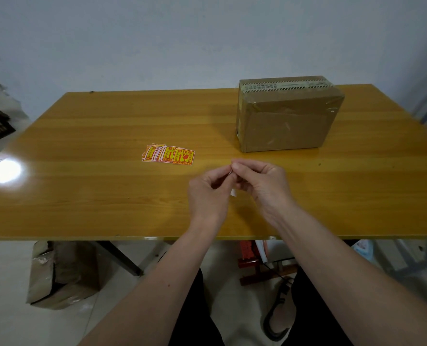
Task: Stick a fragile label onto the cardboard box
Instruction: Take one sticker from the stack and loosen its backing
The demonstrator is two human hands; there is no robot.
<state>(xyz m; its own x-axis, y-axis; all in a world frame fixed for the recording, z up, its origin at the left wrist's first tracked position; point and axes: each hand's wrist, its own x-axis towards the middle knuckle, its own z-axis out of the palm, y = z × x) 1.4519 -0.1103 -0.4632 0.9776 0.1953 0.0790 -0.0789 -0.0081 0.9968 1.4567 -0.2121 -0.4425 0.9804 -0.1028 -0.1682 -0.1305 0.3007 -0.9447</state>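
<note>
A taped brown cardboard box (286, 121) stands on the wooden table (87, 186) at the back right. A fanned pile of red and yellow fragile labels (168, 154) lies near the table's middle. Above the table's front half, my left hand (208, 193) and my right hand (262, 183) meet with their fingertips pinched together on one label (233, 192). Only the white edge of that label shows between the fingers; its printed face is hidden. Both hands are a short way in front of the box and to the right of the pile.
A bright lamp reflection (4, 170) shines on the table's left end. Under the table, a worn cardboard box (62, 273) sits on the floor at left, a red stool (251, 263) and a black cable (277, 313) at right. A white wall runs behind the table.
</note>
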